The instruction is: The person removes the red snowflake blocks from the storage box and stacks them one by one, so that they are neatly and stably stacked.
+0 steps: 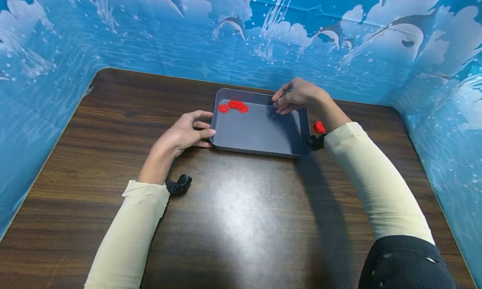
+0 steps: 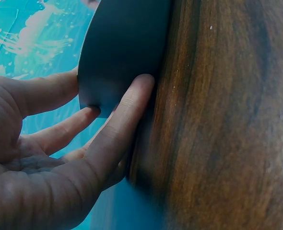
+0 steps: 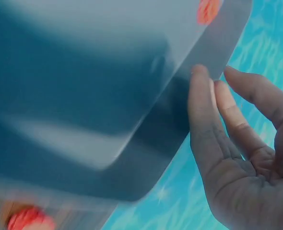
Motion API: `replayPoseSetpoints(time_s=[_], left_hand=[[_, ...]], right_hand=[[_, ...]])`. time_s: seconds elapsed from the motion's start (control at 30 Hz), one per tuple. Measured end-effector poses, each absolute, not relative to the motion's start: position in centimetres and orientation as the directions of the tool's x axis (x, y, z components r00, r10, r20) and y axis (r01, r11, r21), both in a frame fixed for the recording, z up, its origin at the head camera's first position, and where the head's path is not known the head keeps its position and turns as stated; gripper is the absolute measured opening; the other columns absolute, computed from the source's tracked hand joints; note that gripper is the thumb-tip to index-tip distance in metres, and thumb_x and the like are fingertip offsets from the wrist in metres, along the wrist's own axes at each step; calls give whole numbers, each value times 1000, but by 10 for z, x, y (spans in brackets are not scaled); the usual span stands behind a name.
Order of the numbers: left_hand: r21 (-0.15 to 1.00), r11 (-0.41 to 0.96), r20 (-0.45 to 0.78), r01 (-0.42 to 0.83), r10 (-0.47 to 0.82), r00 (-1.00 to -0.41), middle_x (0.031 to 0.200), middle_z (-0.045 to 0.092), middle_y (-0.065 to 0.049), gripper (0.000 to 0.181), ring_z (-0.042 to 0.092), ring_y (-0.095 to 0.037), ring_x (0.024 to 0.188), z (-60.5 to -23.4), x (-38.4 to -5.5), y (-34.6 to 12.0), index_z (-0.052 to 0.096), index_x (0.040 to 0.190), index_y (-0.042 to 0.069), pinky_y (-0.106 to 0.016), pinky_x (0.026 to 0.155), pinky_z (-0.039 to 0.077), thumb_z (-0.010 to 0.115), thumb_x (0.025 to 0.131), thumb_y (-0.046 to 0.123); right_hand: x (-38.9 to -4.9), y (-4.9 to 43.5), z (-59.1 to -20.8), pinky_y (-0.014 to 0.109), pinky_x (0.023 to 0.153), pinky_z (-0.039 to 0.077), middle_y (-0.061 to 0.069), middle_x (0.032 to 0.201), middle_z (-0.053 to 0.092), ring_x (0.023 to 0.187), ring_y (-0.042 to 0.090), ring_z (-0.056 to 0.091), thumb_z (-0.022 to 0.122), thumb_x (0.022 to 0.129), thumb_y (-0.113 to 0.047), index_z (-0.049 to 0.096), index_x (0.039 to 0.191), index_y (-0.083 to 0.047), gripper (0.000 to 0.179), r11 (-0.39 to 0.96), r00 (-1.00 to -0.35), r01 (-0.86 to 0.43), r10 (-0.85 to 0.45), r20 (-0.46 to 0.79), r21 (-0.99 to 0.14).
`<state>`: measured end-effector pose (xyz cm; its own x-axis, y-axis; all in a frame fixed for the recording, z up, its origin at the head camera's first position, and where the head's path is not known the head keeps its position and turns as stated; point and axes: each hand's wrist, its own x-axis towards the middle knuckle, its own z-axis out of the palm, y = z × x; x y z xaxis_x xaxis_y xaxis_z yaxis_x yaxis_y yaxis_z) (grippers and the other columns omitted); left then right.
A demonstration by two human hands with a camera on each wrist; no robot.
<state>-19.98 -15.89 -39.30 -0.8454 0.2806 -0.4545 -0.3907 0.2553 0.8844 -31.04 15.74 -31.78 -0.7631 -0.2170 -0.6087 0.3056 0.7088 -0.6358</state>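
A shallow grey rectangular tray point(image 1: 260, 132) lies on the table, with several red notched discs point(image 1: 238, 106) near its back left corner. My left hand point(image 1: 184, 132) rests at the tray's left end; in the left wrist view its fingertips point(image 2: 144, 84) touch the outer wall. Over the back right of the tray hovers my right hand point(image 1: 299, 95), fingers slightly bent and nothing visible between them. In the right wrist view its fingers point(image 3: 204, 105) overlap the tray's back wall; I cannot tell whether they touch it. More red discs point(image 1: 319, 127) sit outside the tray's right end.
The dark wood-grain table point(image 1: 241, 222) reaches back to a blue sheet with dolphins point(image 1: 233, 25), which surrounds it at the back and sides. Black straps circle both wrists. The right forearm passes close to the discs outside the tray.
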Motion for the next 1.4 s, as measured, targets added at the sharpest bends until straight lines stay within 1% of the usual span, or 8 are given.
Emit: replayPoseSetpoints(time_s=[0.17, 0.33, 0.47, 0.6, 0.73, 0.83, 1.13, 1.4], left_hand=[[882, 261, -459, -392, 283, -842, 157, 47, -24, 66, 67, -38, 127, -394, -198, -159, 32, 170, 16, -36, 95, 68, 60, 110, 7], [880, 268, -462, -393, 287, -839, 156, 47, -24, 66, 67, -37, 126, -394, -198, -158, 33, 169, 16, -37, 96, 68, 61, 110, 8], [878, 273, -464, -392, 290, -837, 156, 47, -23, 67, 67, -36, 126, -394, -198, -156, 33, 169, 16, -39, 97, 68, 62, 110, 9], [880, 272, -460, -388, 289, -840, 155, 48, -23, 66, 68, -36, 123, -392, -200, -155, 34, 169, 16, -40, 97, 68, 63, 109, 9], [880, 266, -461, -393, 285, -840, 154, 49, -23, 66, 69, -35, 119, -391, -201, -155, 34, 169, 16, -40, 97, 68, 63, 109, 8], [880, 267, -462, -393, 283, -841, 154, 49, -23, 67, 69, -35, 119, -390, -201, -156, 34, 169, 16, -39, 97, 68, 63, 109, 8], [881, 261, -459, -394, 275, -844, 152, 49, -24, 67, 69, -34, 118, -393, -201, -157, 34, 169, 15, -38, 95, 68, 62, 109, 7], [882, 260, -458, -393, 275, -846, 152, 49, -23, 66, 69, -34, 118, -395, -201, -160, 34, 169, 16, -39, 95, 68, 62, 109, 7]], right_hand=[[-314, 123, -326, 41, 110, 61, 17, 124, 74, 98, 17, 77, 65, 107, -5, 62, 142, 5, 36, 723, -744, 274, -260, -616, -635], [-314, 99, -337, 41, 105, 64, 21, 125, 74, 90, 16, 78, 68, 105, -5, 65, 138, 6, 35, 739, -768, 240, -252, -589, -629], [-311, 86, -347, 37, 95, 68, 18, 112, 78, 84, 16, 76, 75, 102, -12, 69, 132, 3, 34, 826, -814, 114, -241, -528, -552], [-306, 74, -354, 34, 84, 68, 10, 94, 73, 78, 17, 72, 83, 97, -22, 71, 120, -1, 33, 906, -874, -16, -218, -435, -422], [-303, 64, -359, 30, 69, 59, 6, 84, 64, 73, 17, 64, 86, 94, -30, 67, 104, -5, 33, 937, -907, -74, -205, -367, -340], [-303, 59, -361, 29, 65, 52, 5, 83, 61, 73, 16, 59, 86, 95, -31, 65, 97, -8, 31, 947, -908, -97, -210, -362, -306], [-307, 60, -362, 36, 85, 67, 7, 96, 67, 69, 12, 68, 86, 94, -20, 67, 103, -6, 25, 921, -863, -35, -223, -453, -387], [-309, 68, -362, 36, 89, 69, 13, 105, 63, 85, 19, 74, 76, 98, 2, 65, 106, 3, 13, 773, -810, 107, -297, -506, -626]])
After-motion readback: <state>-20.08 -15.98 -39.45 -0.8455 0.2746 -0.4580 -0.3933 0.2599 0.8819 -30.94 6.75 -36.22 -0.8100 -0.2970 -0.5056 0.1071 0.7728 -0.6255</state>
